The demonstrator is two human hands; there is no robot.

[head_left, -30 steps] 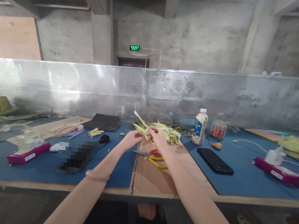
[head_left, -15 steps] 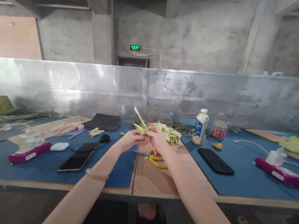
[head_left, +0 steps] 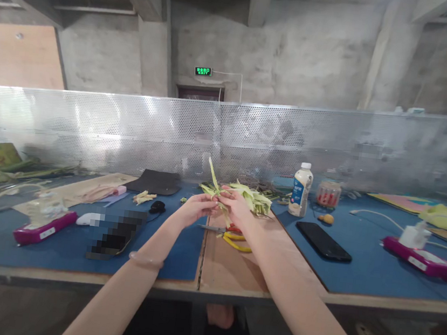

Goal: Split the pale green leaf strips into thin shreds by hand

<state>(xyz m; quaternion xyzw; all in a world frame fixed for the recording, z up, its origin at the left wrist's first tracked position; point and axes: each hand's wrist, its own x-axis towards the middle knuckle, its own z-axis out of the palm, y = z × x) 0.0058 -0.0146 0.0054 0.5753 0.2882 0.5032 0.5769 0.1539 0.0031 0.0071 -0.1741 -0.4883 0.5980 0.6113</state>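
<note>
Pale green leaf strips stick up and out from between my two hands over the wooden middle of the table. My left hand is closed, its fingertips pinching the strips from the left. From the right, my right hand is closed on the same strips, its fingers partly hiding them. Just behind it lies a pile of similar pale green strips. Below the hands, scissors with yellow handles lie on the wood, partly covered by my right forearm.
A white-capped bottle, a jar with red contents and a black phone stand or lie to the right. Purple power strips sit on both sides. A black sheet lies behind on the left; a perforated metal screen closes the back.
The long strip poking up from the hands has swung more upright, its tip shifting right. Both hands have stayed nearly in place, still gripping the strips.
</note>
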